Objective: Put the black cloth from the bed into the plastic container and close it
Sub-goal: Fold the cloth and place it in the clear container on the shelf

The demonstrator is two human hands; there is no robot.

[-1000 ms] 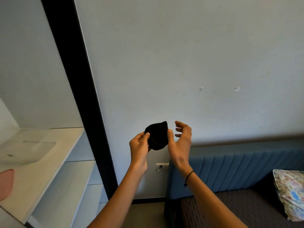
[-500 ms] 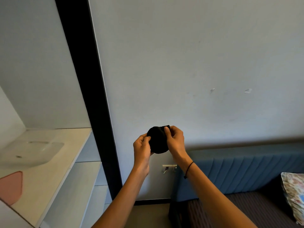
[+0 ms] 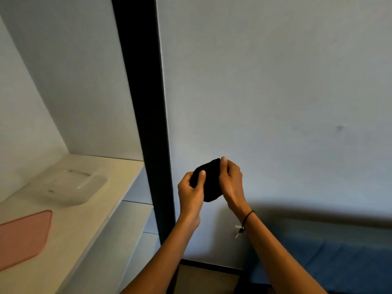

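Two bare hands hold a bunched black cloth (image 3: 210, 183) in mid-air before a pale wall. The left hand (image 3: 191, 192) pinches its left side, thumb pressed on the front; the right hand (image 3: 231, 183) closes its grip over the right edge. To the left, on a cream shelf (image 3: 80, 225), sits a clear plastic container (image 3: 70, 187), open, with a pink lid (image 3: 23, 236) lying just beside it.

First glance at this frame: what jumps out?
Both hands, left hand and right hand, meet mid-frame with a grip on a balled black cloth before the pale wall. On the shelf at left lie a clear plastic container and a pink lid.
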